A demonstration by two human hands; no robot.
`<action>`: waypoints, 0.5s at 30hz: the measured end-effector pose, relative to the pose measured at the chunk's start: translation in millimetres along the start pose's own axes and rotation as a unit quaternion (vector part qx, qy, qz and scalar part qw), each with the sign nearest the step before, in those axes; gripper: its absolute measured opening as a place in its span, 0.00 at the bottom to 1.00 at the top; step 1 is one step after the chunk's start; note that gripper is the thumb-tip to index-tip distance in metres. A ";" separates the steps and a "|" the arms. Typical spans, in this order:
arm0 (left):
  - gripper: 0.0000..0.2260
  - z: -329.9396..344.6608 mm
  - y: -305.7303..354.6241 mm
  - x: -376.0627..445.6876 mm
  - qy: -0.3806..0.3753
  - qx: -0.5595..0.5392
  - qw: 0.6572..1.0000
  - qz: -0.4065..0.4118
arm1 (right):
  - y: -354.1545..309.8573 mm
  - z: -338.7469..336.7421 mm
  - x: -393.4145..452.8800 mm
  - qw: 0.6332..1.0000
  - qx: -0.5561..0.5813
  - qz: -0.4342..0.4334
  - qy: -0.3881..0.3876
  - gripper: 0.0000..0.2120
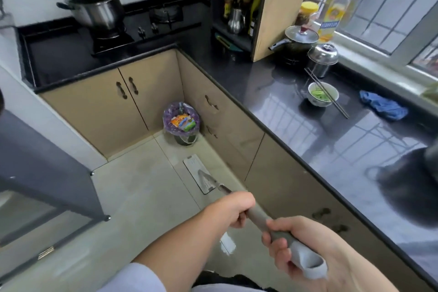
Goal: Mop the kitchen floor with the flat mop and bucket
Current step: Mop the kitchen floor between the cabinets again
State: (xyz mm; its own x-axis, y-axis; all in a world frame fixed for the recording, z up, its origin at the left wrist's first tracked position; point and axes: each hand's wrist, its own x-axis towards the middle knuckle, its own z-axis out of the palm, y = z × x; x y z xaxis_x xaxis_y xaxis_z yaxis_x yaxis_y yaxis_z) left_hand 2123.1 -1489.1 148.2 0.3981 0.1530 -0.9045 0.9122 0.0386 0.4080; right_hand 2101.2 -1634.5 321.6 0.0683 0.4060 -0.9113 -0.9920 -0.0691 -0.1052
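Both hands are clamped on the flat mop's handle (258, 217): our left hand (233, 208) grips the grey shaft further down, and our right hand (291, 242) wraps the pale upper end nearest us. Ahead of our left hand, the mop head (198, 173) lies flat on the pale tiled floor (142, 185), just beside the cabinet fronts (237, 140). Further ahead of it, in the corner, we see a bin (181, 122) lined with a purple bag. To the right of our hands runs the dark tabletop (296, 111), carrying a bowl (323, 95) with chopsticks (327, 93) across it and a blue cloth (384, 105). We see no bucket.
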 end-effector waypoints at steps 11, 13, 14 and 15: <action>0.05 -37.9 16.2 38.8 0.044 0.115 0.992 0.039 | 20.9 12.6 79.3 0.991 0.117 -0.067 -0.002 0.06; 0.06 -62.9 19.0 52.4 0.043 0.101 0.993 0.036 | 16.3 30.0 100.0 0.993 0.089 -0.071 0.013 0.05; 0.07 -73.6 19.1 58.8 0.047 0.080 0.995 0.030 | 13.0 38.4 108.5 0.995 0.058 -0.076 0.023 0.04; 0.08 -80.5 19.5 63.7 0.051 0.053 0.997 0.025 | 8.6 44.0 114.8 0.995 0.014 -0.087 0.041 0.02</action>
State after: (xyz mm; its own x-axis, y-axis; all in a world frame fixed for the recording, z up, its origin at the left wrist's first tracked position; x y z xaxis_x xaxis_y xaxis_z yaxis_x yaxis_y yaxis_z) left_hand 2158.4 -1399.1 108.5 0.4362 0.2526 -0.8637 0.8988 -0.0744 0.4321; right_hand 2095.8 -1548.4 233.7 0.2472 0.3344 -0.9094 -0.9668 0.0221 -0.2547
